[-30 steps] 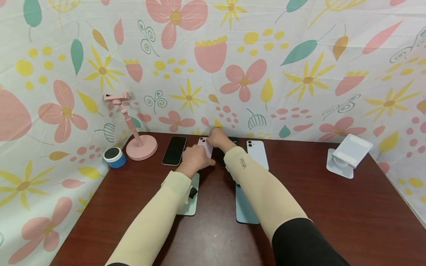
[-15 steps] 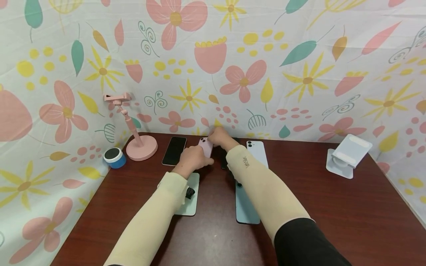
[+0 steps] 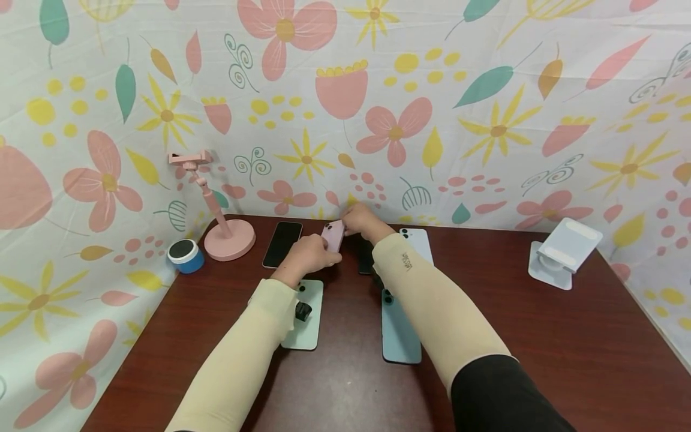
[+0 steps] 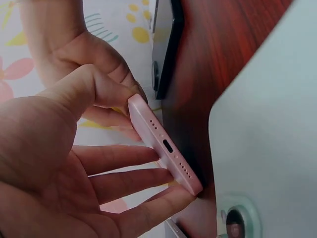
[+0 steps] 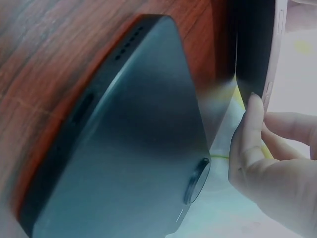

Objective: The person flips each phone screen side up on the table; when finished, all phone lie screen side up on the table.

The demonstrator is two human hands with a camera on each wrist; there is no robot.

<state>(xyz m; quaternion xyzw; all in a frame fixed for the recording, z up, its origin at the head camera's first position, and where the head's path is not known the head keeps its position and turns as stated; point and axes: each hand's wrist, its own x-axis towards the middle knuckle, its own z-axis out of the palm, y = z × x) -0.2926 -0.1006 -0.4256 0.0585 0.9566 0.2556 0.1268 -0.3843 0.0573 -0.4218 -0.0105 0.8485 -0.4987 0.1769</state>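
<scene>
The left hand (image 3: 309, 255) and right hand (image 3: 364, 222) hold a tilted pink phone (image 3: 335, 235) toward eleven o'clock on the surface (image 3: 345, 390), left fingers spread against it, right fingers pinching its far end. A dark phone (image 3: 365, 258) lies at its four o'clock, a black-screened phone (image 3: 282, 242) at nine.

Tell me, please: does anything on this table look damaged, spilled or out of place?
Nothing looks damaged or spilled. Only the pink phone is askew: it is tilted, while the mint phone and blue phone lie flat. This is hardly odd, because the left hand and right hand both hold it.
</scene>
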